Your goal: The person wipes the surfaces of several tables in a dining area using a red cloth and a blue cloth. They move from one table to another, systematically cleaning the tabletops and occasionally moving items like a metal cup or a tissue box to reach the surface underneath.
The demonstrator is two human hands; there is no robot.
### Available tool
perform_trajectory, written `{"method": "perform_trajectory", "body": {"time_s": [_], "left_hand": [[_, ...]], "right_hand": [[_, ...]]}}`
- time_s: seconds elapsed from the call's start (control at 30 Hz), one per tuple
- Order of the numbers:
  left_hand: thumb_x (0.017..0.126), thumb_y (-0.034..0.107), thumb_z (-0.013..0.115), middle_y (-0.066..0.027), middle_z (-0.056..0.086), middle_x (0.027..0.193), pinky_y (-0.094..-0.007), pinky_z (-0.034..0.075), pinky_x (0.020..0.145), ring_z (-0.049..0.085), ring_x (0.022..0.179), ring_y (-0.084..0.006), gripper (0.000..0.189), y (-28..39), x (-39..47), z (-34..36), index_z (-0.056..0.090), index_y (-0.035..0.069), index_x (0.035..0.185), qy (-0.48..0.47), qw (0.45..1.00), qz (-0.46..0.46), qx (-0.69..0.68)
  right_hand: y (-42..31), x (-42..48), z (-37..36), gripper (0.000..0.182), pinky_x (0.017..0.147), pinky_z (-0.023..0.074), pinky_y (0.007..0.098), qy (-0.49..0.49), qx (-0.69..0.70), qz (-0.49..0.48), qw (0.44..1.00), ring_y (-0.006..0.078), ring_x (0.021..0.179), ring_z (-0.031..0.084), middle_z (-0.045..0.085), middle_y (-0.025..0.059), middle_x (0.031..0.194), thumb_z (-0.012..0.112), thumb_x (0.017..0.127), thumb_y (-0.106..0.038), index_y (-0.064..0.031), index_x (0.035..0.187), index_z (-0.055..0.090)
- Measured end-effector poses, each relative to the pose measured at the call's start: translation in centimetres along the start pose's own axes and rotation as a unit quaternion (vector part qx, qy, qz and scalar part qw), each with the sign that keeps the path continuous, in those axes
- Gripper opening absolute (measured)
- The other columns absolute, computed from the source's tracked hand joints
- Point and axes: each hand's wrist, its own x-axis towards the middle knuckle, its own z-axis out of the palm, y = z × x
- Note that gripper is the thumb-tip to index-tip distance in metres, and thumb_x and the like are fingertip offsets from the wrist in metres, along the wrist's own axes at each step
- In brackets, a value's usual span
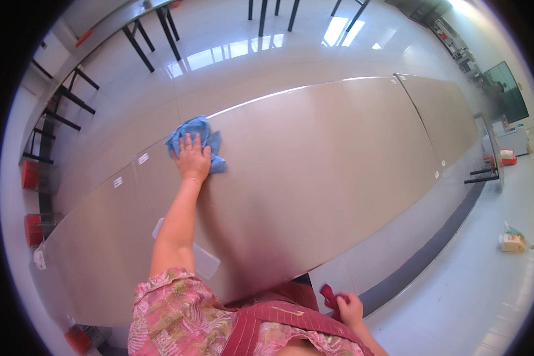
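My left hand (193, 161) lies palm down with its fingers spread on a crumpled blue cleaning cloth (191, 129). It presses the cloth against the far edge of a long beige tabletop (320, 169), the arm stretched out. Low at the right, beside the near table edge, my right hand (349, 308) grips a strip of dark red fabric (329, 296), which looks like part of the apron (276, 313) I wear. Under my left forearm, a translucent plastic lid or tray (204, 261) rests on the table, partly hidden by the arm.
A second tabletop (440, 115) adjoins at the right, past a dark seam. Red-and-wire baskets (31, 175) stand along the left side. Dark-legged tables (138, 49) stand across the shiny floor. A bagged package (512, 240) sits on the pale surface at the right.
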Motion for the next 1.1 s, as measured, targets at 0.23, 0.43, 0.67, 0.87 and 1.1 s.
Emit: {"method": "perform_trajectory", "body": {"time_s": [0.23, 0.43, 0.67, 0.87, 1.1], "left_hand": [[0.085, 0.038, 0.051, -0.0237, 0.038, 0.138, -0.0401, 0.026, 0.108, 0.034, 0.130, -0.0382, 0.062, 8.1, 3.5, 3.8, 0.043, -0.004, 0.130, 0.056, 0.995, 0.069, -0.042], [0.077, 0.042, 0.059, -0.0232, 0.041, 0.136, -0.0403, 0.027, 0.108, 0.038, 0.128, -0.0351, 0.072, 28.8, 0.9, 6.5, 0.043, -0.006, 0.128, 0.055, 0.970, 0.192, -0.139], [0.081, 0.026, 0.054, -0.0165, 0.057, 0.115, -0.0403, 0.041, 0.092, 0.054, 0.106, -0.0303, 0.045, 35.8, -15.1, 4.0, 0.053, 0.004, 0.120, -0.038, 0.954, 0.248, -0.162], [0.086, 0.019, 0.051, -0.0286, 0.037, 0.136, -0.0428, 0.027, 0.108, 0.035, 0.126, -0.0429, 0.052, 13.0, -19.3, -0.6, 0.040, -0.009, 0.128, -0.032, 0.991, -0.132, 0.009], [0.082, 0.018, 0.054, -0.0277, 0.026, 0.143, -0.0468, 0.020, 0.110, 0.025, 0.133, -0.0432, 0.063, 21.1, -31.0, -1.3, 0.032, -0.010, 0.134, -0.082, 0.993, 0.041, -0.076]], "right_hand": [[23.7, -9.0, -4.6, 0.042, 0.075, 0.0494, 0.0396, -0.177, -0.188, 0.298, 0.919, 0.0344, 0.085, 0.064, 0.066, 0.0199, 0.087, 0.062, 0.075, -0.040, -0.0026, 0.093, 0.067], [24.9, 2.0, -12.0, 0.040, 0.076, 0.0488, 0.0401, -0.103, -0.158, 0.223, 0.957, 0.0360, 0.084, 0.063, 0.066, 0.0206, 0.085, 0.061, 0.078, -0.038, -0.0015, 0.093, 0.066], [18.8, 20.1, -21.1, 0.024, 0.068, 0.0487, 0.0294, 0.028, 0.068, 0.011, 0.997, 0.0160, 0.072, 0.060, 0.066, 0.0123, 0.081, 0.062, 0.083, -0.018, 0.0021, 0.096, 0.065], [24.2, 22.2, -25.5, 0.028, 0.073, 0.0494, 0.0349, 0.041, -0.043, 0.063, 0.996, 0.0244, 0.077, 0.063, 0.067, 0.0154, 0.083, 0.061, 0.080, -0.023, 0.0022, 0.092, 0.065], [25.6, 18.6, -25.8, 0.030, 0.077, 0.0504, 0.0371, -0.019, -0.136, 0.140, 0.981, 0.0294, 0.083, 0.066, 0.067, 0.0185, 0.087, 0.062, 0.078, -0.026, -0.0002, 0.093, 0.066]]}}
